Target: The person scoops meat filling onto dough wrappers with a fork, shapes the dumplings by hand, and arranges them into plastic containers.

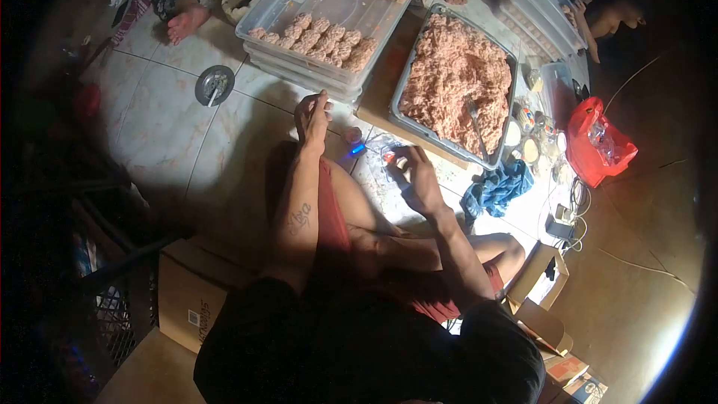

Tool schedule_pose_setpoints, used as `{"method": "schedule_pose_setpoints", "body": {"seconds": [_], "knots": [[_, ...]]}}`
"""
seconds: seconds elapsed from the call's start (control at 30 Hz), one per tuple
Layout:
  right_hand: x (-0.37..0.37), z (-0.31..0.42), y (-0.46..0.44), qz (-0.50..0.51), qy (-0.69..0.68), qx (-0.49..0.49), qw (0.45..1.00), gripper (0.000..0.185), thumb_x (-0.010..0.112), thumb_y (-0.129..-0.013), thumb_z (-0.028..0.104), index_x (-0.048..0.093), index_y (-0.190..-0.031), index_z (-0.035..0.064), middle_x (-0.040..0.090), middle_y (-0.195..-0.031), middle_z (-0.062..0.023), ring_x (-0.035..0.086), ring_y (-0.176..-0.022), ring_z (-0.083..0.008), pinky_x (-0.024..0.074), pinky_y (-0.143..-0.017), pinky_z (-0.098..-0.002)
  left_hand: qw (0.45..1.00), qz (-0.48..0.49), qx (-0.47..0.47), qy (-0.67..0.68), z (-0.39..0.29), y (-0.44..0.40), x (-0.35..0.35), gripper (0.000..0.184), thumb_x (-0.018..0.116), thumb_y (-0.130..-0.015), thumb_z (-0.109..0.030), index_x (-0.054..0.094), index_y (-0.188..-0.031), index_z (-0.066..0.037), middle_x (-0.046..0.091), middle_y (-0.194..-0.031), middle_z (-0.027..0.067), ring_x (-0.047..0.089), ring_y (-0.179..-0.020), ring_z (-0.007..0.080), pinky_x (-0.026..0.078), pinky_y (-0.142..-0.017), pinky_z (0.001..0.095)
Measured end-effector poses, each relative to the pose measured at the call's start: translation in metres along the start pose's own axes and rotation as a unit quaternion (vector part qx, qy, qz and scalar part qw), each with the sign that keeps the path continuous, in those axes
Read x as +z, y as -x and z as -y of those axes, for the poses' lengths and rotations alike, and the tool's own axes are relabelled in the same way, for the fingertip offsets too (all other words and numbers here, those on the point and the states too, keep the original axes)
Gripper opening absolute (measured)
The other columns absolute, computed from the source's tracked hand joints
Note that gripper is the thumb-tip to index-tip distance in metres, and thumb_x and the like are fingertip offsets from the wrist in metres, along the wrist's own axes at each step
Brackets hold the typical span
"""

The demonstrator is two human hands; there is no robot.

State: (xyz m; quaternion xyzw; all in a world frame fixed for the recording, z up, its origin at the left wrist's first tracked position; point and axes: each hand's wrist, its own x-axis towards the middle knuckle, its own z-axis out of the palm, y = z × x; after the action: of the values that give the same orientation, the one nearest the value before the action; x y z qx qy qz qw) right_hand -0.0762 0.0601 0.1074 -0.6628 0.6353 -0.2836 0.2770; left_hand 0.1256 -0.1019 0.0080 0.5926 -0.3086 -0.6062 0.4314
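My left hand (313, 120) is raised in front of my left knee, near the corner of the stacked clear plastic trays (254, 49). Its fingers are loosely bent and apart, and I see nothing in them. Over the floor in front of my crossed legs is my right hand (420, 185), its fingers bent and spread, with nothing I can make out in it. Between my hands a small object glowing blue (357, 149) lies on the tiles. Shaped ground-meat portions (310, 37) sit in rows in the top tray. A fork (476, 126) rests in the ground meat (452, 67) filling a grey tub (404, 101).
A round ashtray (215, 86) lies on the tiles at left. On the right are a blue cloth (499, 188), several jars, a red plastic bag (594, 142), cables and an open cardboard box (540, 278). Other people's hands (187, 24) and arms show along the far side, near more stacked trays (535, 11).
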Motion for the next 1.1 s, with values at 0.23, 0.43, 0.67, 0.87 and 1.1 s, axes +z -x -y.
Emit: {"method": "schedule_pose_setpoints", "body": {"seconds": [0.23,0.43,0.67,0.87,1.1], "knots": [[-0.061,-0.008,0.093,-0.107,-0.025,0.221,0.969,0.034,0.056,-0.103,0.026,0.069,-0.087,-0.0018,0.058,-0.061,-0.0092,0.056,-0.059,-0.0177,0.0465,-0.059,-0.0347,1.000,0.001,-0.012,0.027,0.006,-0.004,0.001,0.035,0.067,-0.093,-0.039,0.065,-0.099,-0.004,0.063,-0.088,0.0034,0.050,-0.070,0.0102,0.042,-0.060,0.0284],[-0.092,0.013,0.081,-0.227,0.069,0.047,0.970,0.010,0.064,-0.094,0.007,0.068,-0.094,-0.0017,0.063,-0.080,-0.0131,0.058,-0.068,-0.0220,0.0466,-0.064,-0.0341,1.000,0.006,0.029,0.008,0.007,0.001,-0.002,0.036,0.068,-0.093,-0.037,0.064,-0.108,-0.005,0.064,-0.092,0.0055,0.059,-0.084,0.0144,0.048,-0.069,0.0288],[-0.067,0.047,0.024,-0.092,-0.083,0.003,0.992,0.015,0.062,-0.096,0.009,0.064,-0.090,-0.0047,0.062,-0.093,-0.0174,0.062,-0.076,-0.0283,0.0489,-0.069,-0.0376,0.995,-0.070,0.060,-0.028,0.000,0.019,-0.002,0.051,0.061,-0.095,-0.045,0.062,-0.123,-0.003,0.064,-0.112,0.0060,0.057,-0.098,0.0162,0.046,-0.090,0.0336],[0.013,0.021,-0.048,-0.045,-0.042,-0.126,0.990,0.030,0.059,-0.091,0.006,0.060,-0.119,-0.0030,0.065,-0.095,-0.0291,0.065,-0.086,-0.0461,0.0487,-0.074,-0.0515,0.992,0.053,0.076,-0.080,0.049,-0.021,-0.016,0.053,0.066,-0.093,-0.043,0.052,-0.129,-0.006,0.063,-0.115,0.0098,0.055,-0.104,0.0193,0.044,-0.093,0.0360],[-0.045,0.005,-0.010,-0.279,0.012,0.021,0.960,0.007,0.064,-0.082,-0.003,0.065,-0.088,0.0001,0.067,-0.086,-0.0183,0.065,-0.076,-0.0357,0.0497,-0.067,-0.0421,0.810,0.121,0.258,-0.512,0.020,0.036,0.011,0.102,0.093,-0.059,-0.047,0.043,-0.134,0.000,0.058,-0.125,0.0225,0.056,-0.119,0.0368,0.046,-0.100,0.0470]]}}
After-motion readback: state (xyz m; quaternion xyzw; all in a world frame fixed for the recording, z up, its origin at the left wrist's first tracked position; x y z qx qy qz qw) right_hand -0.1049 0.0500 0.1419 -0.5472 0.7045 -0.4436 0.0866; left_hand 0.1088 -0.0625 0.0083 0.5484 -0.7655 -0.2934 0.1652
